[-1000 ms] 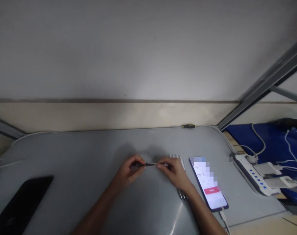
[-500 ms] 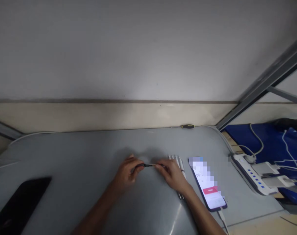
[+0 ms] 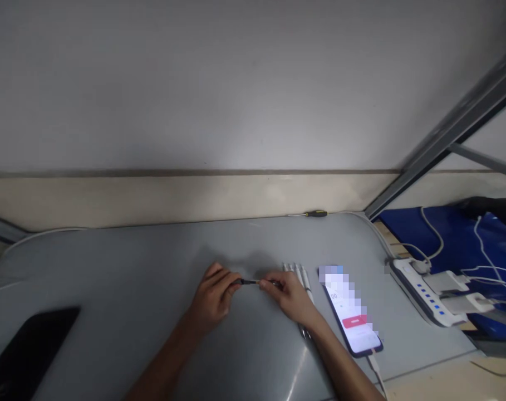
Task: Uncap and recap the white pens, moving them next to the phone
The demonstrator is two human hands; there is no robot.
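A slim dark pen (image 3: 247,282) is held level above the grey table, stretched between my two hands. My left hand (image 3: 212,295) pinches its dark left end between thumb and fingers. My right hand (image 3: 289,296) grips the other end, where a lighter brownish bit shows by the fingertips. Both ends of the pen are mostly hidden in the fingers. Several white and silver pens (image 3: 305,278) lie side by side on the table, partly covered by my right hand and wrist.
A lit phone (image 3: 349,312) with a charging cable lies right of the pens. Farther right is a white power strip (image 3: 428,292) with chargers plugged in. A screwdriver (image 3: 317,213) rests at the table's back edge. A black flat object (image 3: 31,351) lies at left.
The fingers of my left hand have shifted and wrapped farther over the pen's dark end. My right hand keeps its grip. The whole view has moved slightly.
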